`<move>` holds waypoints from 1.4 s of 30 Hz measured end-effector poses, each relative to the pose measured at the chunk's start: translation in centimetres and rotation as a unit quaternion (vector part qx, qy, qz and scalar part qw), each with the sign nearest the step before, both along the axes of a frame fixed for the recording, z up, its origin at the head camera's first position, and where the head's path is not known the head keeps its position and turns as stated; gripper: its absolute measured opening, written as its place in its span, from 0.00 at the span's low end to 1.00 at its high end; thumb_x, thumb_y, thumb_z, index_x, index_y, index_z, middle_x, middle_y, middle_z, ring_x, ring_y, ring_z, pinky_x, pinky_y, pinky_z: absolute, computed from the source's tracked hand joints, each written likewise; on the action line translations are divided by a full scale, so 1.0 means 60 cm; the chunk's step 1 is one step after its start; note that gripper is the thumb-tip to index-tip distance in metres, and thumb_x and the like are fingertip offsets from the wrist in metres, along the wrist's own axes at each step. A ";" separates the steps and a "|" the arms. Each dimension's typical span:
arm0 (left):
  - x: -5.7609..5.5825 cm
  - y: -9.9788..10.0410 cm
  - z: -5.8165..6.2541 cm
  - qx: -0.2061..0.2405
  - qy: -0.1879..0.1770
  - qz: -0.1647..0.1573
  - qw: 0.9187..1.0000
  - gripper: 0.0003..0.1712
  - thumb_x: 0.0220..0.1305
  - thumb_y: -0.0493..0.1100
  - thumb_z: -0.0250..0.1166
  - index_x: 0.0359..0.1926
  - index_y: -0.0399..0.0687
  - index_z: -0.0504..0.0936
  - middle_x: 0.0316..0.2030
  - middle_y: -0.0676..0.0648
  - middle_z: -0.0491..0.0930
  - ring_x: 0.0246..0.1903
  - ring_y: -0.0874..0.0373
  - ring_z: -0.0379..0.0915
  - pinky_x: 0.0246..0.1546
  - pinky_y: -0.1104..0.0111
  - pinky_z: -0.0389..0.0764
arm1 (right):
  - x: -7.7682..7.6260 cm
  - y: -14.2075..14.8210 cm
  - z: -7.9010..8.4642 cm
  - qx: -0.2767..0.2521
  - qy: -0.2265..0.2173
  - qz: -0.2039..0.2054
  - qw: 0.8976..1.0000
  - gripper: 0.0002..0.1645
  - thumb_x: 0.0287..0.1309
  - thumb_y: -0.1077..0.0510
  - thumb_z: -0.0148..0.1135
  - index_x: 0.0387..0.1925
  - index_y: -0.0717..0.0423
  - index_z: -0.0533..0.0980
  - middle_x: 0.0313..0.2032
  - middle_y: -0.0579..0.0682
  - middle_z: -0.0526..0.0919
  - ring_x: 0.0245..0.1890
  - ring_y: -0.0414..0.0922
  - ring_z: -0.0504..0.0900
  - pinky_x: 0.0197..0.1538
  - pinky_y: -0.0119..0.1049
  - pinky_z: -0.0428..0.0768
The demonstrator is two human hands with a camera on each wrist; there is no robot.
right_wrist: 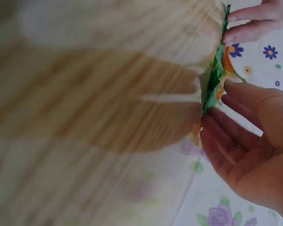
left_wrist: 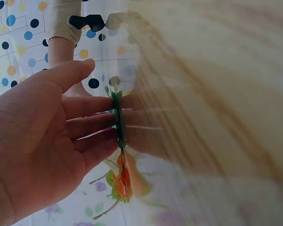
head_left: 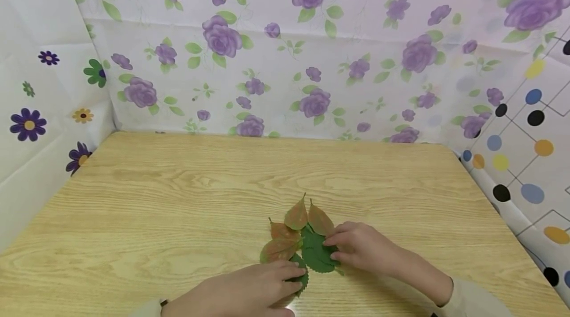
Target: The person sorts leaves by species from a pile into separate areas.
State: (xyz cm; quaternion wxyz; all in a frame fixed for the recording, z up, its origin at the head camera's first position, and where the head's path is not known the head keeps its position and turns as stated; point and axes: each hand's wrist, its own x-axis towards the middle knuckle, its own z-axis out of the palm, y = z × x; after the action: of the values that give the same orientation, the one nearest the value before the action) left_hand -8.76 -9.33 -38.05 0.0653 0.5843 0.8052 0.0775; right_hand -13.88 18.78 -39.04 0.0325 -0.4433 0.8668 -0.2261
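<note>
Several leaves lie in a tight cluster on the wooden table. Two reddish-green leaves (head_left: 297,215) point their stems away at the top, and two more reddish leaves (head_left: 277,251) overlap at the left. A broad dark green leaf (head_left: 317,256) with a toothed edge covers the cluster's right side. My right hand (head_left: 367,248) rests its fingertips on that leaf's right edge. At the lower left, my left hand (head_left: 249,290) touches a smaller green leaf (head_left: 305,280) with extended fingers, hiding part of it. In the left wrist view, the thumb stands apart from the leaves.
The wood-grain table (head_left: 178,198) carries the leaves near its front. Behind it hangs a purple-flower sheet (head_left: 267,79). A flower-print sheet (head_left: 40,84) borders the left side, and a dotted sheet (head_left: 516,178) the right.
</note>
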 end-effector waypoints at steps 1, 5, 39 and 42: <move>0.000 0.000 0.001 -0.001 -0.007 0.002 1.000 0.29 0.74 0.55 0.50 0.59 0.36 0.77 0.63 0.42 0.69 0.63 0.53 0.65 0.58 0.70 0.71 | 0.001 -0.002 0.000 0.006 0.005 -0.003 1.000 0.14 0.56 0.59 0.70 0.45 0.56 0.84 0.44 0.48 0.82 0.42 0.40 0.81 0.40 0.28 0.80; -0.002 0.002 0.003 -0.008 -0.037 0.005 0.999 0.30 0.75 0.56 0.47 0.62 0.36 0.74 0.65 0.43 0.66 0.65 0.52 0.62 0.60 0.69 0.69 | 0.004 -0.009 0.000 0.022 0.019 -0.019 0.999 0.15 0.54 0.57 0.72 0.43 0.57 0.84 0.44 0.50 0.81 0.43 0.43 0.80 0.42 0.32 0.81; -0.009 0.011 -0.003 -0.019 -0.054 0.005 0.998 0.27 0.74 0.53 0.51 0.62 0.39 0.75 0.65 0.44 0.67 0.64 0.53 0.63 0.58 0.70 0.71 | -0.014 -0.015 0.011 -0.076 -0.168 -0.096 0.978 0.14 0.55 0.64 0.69 0.45 0.58 0.81 0.34 0.41 0.80 0.33 0.36 0.77 0.35 0.31 0.80; -0.009 0.011 -0.005 -0.016 -0.046 0.004 0.999 0.27 0.74 0.53 0.51 0.61 0.39 0.76 0.64 0.44 0.68 0.64 0.53 0.64 0.57 0.69 0.71 | -0.025 -0.009 0.019 -0.085 -0.168 -0.108 0.976 0.13 0.57 0.62 0.68 0.46 0.56 0.81 0.34 0.40 0.81 0.33 0.37 0.78 0.34 0.33 0.80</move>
State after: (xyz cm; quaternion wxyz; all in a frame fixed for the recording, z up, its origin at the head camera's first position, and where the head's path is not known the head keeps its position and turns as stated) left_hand -9.31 -8.69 -38.38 0.1114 0.5754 0.8051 0.0916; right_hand -15.40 18.22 -37.89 0.1155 -0.3042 0.8690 -0.3728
